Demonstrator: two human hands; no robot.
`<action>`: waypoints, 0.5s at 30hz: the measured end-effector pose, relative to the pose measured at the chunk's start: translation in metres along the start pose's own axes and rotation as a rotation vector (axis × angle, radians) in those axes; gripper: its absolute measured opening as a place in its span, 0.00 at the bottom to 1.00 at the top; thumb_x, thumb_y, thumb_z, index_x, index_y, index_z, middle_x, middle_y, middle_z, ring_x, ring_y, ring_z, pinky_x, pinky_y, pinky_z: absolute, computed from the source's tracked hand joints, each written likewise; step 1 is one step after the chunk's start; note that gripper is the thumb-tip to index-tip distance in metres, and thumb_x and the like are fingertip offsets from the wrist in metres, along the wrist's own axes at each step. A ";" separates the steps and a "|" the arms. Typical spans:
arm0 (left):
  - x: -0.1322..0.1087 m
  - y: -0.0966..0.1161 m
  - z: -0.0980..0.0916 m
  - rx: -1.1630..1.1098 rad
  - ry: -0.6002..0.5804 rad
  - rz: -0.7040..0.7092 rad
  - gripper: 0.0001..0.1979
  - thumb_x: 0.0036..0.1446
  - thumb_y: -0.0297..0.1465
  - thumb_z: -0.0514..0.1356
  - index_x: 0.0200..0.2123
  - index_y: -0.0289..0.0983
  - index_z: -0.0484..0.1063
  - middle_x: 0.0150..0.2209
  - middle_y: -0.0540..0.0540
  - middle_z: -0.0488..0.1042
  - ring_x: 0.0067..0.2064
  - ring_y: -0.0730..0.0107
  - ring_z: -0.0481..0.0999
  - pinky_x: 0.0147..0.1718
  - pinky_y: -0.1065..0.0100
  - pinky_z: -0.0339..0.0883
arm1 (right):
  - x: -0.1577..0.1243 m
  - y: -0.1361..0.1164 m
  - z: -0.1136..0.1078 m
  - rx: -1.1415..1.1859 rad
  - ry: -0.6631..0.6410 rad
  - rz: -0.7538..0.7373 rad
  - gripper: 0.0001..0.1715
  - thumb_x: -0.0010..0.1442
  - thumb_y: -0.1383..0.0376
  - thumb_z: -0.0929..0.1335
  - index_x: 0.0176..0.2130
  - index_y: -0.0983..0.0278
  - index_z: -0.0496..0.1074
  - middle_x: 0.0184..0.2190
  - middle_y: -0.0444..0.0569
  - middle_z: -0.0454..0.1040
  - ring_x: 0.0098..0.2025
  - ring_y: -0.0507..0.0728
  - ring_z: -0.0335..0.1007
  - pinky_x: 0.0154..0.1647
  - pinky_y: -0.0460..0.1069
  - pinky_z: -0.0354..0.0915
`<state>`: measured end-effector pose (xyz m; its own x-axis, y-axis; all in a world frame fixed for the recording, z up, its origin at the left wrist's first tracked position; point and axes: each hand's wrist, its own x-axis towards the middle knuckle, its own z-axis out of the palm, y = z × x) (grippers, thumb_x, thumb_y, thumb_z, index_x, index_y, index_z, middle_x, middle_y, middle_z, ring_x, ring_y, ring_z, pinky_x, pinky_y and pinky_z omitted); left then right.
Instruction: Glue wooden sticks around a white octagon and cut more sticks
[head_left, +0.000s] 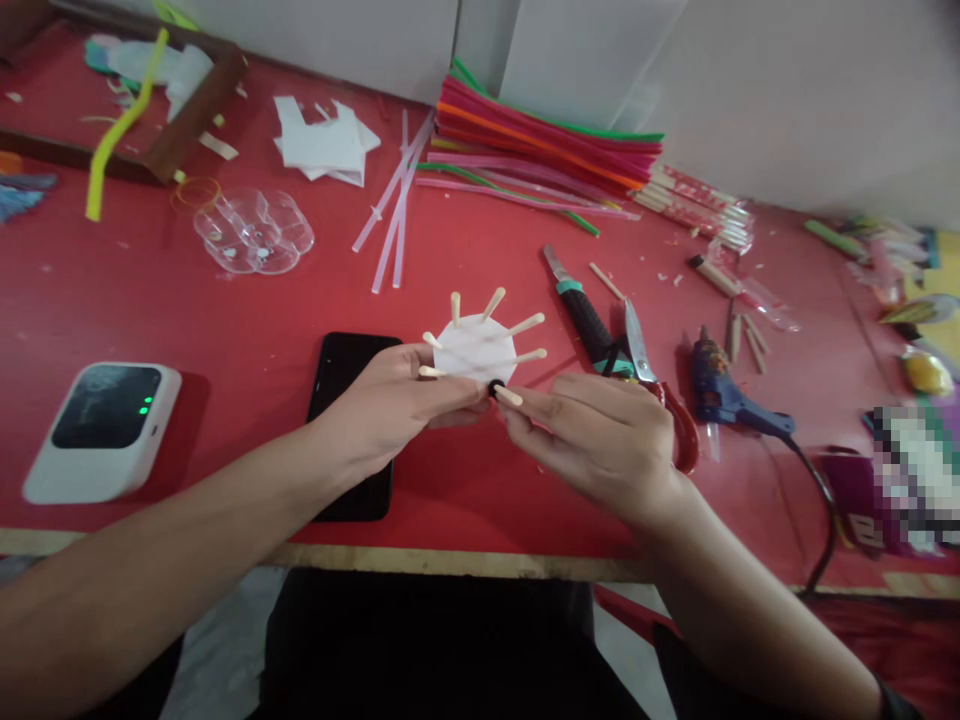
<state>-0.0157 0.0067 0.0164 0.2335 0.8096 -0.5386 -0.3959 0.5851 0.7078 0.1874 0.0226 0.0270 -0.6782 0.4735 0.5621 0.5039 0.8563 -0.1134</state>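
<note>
My left hand (390, 400) holds a white paper disc (474, 350) a little above the red table (225, 300), thumb and fingers closed on its lower left edge. Several short wooden sticks (525, 325) stick out around the disc's rim like spokes. My right hand (592, 435) pinches one wooden stick (508, 396) at the disc's lower edge, next to a small black spot. The rest of that hand's fingers lie stretched toward the disc.
A black phone (346, 400) lies under my left hand, a white device with green lights (105, 425) at the left. Scissors (645, 365), a utility knife (585, 315) and a blue glue gun (724, 395) lie to the right. Pipe cleaners (540, 140), straws (394, 215), paper scraps (322, 145) and a clear tray (255, 232) lie behind.
</note>
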 end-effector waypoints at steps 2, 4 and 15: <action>0.000 0.001 0.000 0.007 -0.007 -0.001 0.07 0.50 0.26 0.71 0.35 0.32 0.81 0.33 0.46 0.83 0.36 0.69 0.81 0.45 0.65 0.77 | 0.000 0.000 0.000 -0.012 0.001 0.001 0.05 0.63 0.71 0.71 0.40 0.63 0.77 0.20 0.37 0.67 0.22 0.48 0.63 0.24 0.45 0.63; 0.000 0.001 -0.001 0.021 -0.013 0.005 0.09 0.49 0.26 0.71 0.35 0.32 0.81 0.33 0.45 0.83 0.36 0.69 0.82 0.45 0.64 0.77 | 0.000 -0.001 0.001 -0.012 0.000 0.009 0.05 0.62 0.71 0.71 0.40 0.62 0.77 0.20 0.37 0.69 0.22 0.48 0.65 0.24 0.45 0.64; -0.002 0.003 0.000 0.027 -0.001 0.025 0.06 0.47 0.25 0.70 0.33 0.34 0.81 0.31 0.46 0.82 0.35 0.67 0.82 0.45 0.61 0.78 | 0.004 -0.005 0.000 0.119 -0.001 0.201 0.04 0.62 0.70 0.71 0.37 0.61 0.77 0.24 0.40 0.73 0.23 0.48 0.68 0.25 0.44 0.66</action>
<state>-0.0175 0.0071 0.0197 0.2247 0.8238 -0.5204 -0.3770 0.5660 0.7332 0.1823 0.0201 0.0298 -0.5710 0.6374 0.5173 0.5626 0.7628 -0.3188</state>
